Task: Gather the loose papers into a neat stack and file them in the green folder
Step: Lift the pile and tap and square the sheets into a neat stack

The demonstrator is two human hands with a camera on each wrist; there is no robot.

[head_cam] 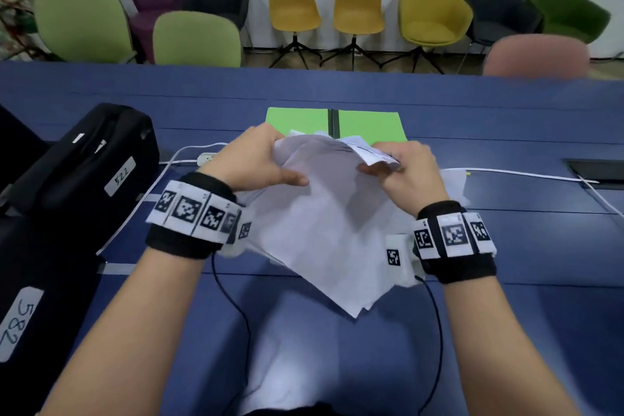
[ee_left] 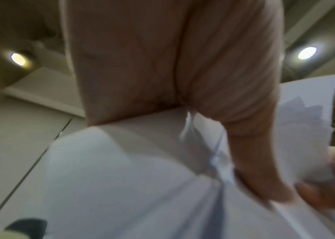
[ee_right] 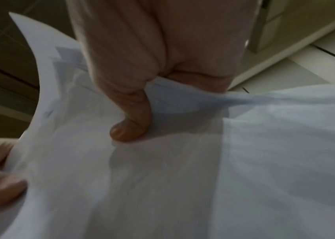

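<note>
Your left hand (head_cam: 251, 159) and right hand (head_cam: 410, 167) both hold the loose bundle of white paper sheets (head_cam: 324, 226) above the dark blue bench (head_cam: 506, 314). On the left, your thumb lies across the near face of the top sheet while the other fingers curl over the far upper edge, pinching the bundle. On the right, your thumb presses the near face and the fingers wrap behind the far edge, pinching it too; the right wrist view shows that thumb flat on the paper (ee_right: 182, 177). The sheets are uneven, corners fanned out at different angles, the lower corner hanging toward you, tilted off the bench. One more white sheet (head_cam: 454, 184) lies flat on the bench just right of your right hand.

The bright green open folder (head_cam: 297, 120) lies flat on the bench just beyond your hands, partly hidden by the raised papers. A black bag with a white label (head_cam: 91, 159) sits at the left, a white cable (head_cam: 523, 174) runs across the bench, and coloured chairs (head_cam: 293, 0) stand beyond the far edge.
</note>
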